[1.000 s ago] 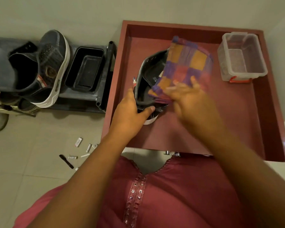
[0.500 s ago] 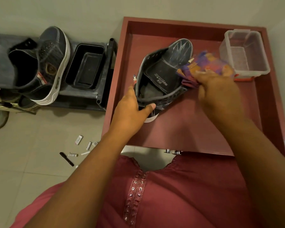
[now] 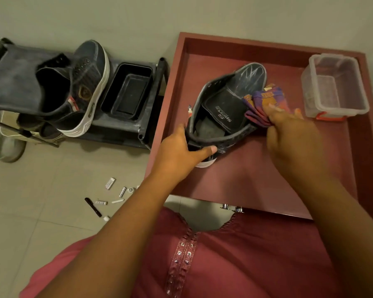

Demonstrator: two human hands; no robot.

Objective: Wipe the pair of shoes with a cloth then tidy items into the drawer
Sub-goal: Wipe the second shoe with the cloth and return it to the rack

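Inside the open drawer (image 3: 370, 134), the left hand (image 3: 177, 151) grips the heel of a dark shoe (image 3: 226, 108). The right hand (image 3: 289, 134) presses a bunched cloth (image 3: 265, 102) against its side. The other shoe (image 3: 82, 87) sits on the rack (image 3: 13, 82).

My left hand (image 3: 179, 149) grips the heel of a dark sneaker (image 3: 226, 108) tipped on its side in the red drawer (image 3: 246, 166). My right hand (image 3: 289, 130) presses a bunched purple-orange cloth (image 3: 265, 102) against its upper edge. The matching sneaker (image 3: 84, 87) leans far left of my grip.
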